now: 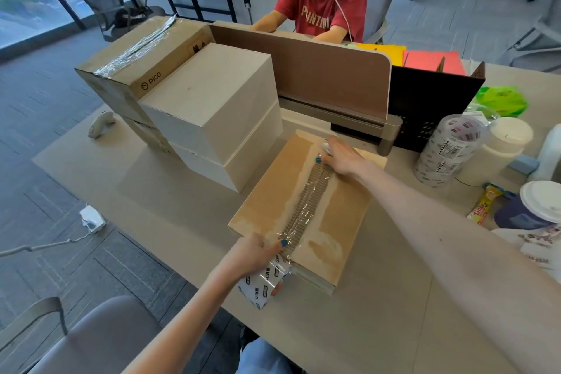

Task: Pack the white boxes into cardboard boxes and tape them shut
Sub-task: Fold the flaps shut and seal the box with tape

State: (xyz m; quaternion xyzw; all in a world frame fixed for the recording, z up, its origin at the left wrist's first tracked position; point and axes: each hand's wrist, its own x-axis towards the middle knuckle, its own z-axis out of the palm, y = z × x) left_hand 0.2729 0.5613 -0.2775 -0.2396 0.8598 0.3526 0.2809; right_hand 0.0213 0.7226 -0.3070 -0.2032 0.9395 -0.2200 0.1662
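**Tape strip held along the box seam**

A taped cardboard box (145, 51) stands at the far left of the table (170, 222). Two stacked white boxes (212, 106) stand just beside it.

The cardboard box (273, 185) being sealed lies flat at the centre, with a clear tape strip (306, 206) running along its seam.

The left hand (255, 255) is at the near end of the seam. Its fingers are curled round the tape roll (261, 285), which hangs off the near edge. Its thumb presses the strip onto the box top.

The right hand (343, 158) is at the far end, with the arm stretched out. It lies palm down, fingers straight, and presses on the strip.

A stack of tape rolls (449, 149) stands to the right, well apart.
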